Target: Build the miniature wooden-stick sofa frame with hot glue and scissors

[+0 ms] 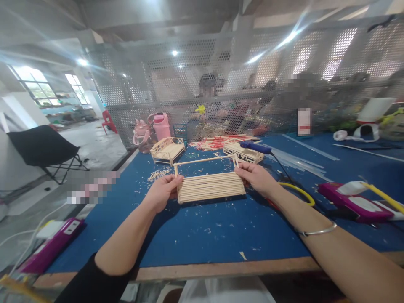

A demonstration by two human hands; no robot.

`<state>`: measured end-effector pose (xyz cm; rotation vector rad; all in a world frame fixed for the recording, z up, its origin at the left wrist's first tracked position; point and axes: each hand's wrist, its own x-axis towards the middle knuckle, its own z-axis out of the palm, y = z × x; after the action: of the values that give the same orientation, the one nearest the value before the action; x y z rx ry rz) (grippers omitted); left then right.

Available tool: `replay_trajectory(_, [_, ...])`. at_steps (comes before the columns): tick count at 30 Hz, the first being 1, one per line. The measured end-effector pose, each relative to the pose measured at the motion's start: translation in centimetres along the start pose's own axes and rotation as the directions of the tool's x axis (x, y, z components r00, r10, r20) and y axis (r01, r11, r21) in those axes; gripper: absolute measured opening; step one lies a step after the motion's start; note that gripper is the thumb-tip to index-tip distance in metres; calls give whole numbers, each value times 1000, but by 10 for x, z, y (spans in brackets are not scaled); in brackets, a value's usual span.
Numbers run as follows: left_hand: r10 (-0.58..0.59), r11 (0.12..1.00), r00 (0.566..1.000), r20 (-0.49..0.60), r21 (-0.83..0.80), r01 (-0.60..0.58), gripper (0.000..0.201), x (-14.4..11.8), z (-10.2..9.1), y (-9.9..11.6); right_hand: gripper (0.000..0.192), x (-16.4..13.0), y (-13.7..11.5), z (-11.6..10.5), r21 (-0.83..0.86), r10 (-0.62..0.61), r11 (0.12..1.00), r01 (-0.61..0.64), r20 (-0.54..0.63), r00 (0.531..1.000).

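Between my hands is a small wooden stick frame (211, 186), a panel of parallel sticks with upright posts at both ends and a thin bar across the back. My left hand (164, 191) grips its left end, thumb on the near side. My right hand (255, 176) pinches the right end by the corner post. Behind it stand two similar stick models, one at the left (168, 150) and one at the right (244, 151). A blue glue gun (256, 147) rests on the right model, its cord trailing right.
Red-tipped sticks (221, 142) lie at the back of the blue table (195, 248), with clear glue sticks (293, 159) to the right. Purple power strips sit at the left (57, 244) and right (356, 202). A yellow cable loop (299, 191) lies near my right forearm. Pink bottles (161, 126) stand behind.
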<state>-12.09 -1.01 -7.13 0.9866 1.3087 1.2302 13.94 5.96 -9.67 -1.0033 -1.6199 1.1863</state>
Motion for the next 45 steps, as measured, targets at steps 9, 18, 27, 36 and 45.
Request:
replay_trajectory(9, [7,997,997,-78,-78,-13,20,-1,1,-1,43,0,1,0,-59,-22,998,21,-20,1000])
replay_trajectory(18, [187,979,968,-169,-53,-199,29,2,6,-4,38,-4,-4,4,-210,-148,969,128,-82,986])
replay_trajectory(27, [345,918,916,-203,276,-285,25,2,0,-8,39,-2,-4,5,-362,-222,916,170,-107,969])
replay_trajectory(36, [246,941,958,-148,272,-199,41,4,0,-10,44,-2,-2,4,-422,-229,892,161,-116,966])
replay_trajectory(45, [207,962,972,-107,205,-182,45,1,1,-6,43,-3,-4,3,-441,-197,887,136,-95,976])
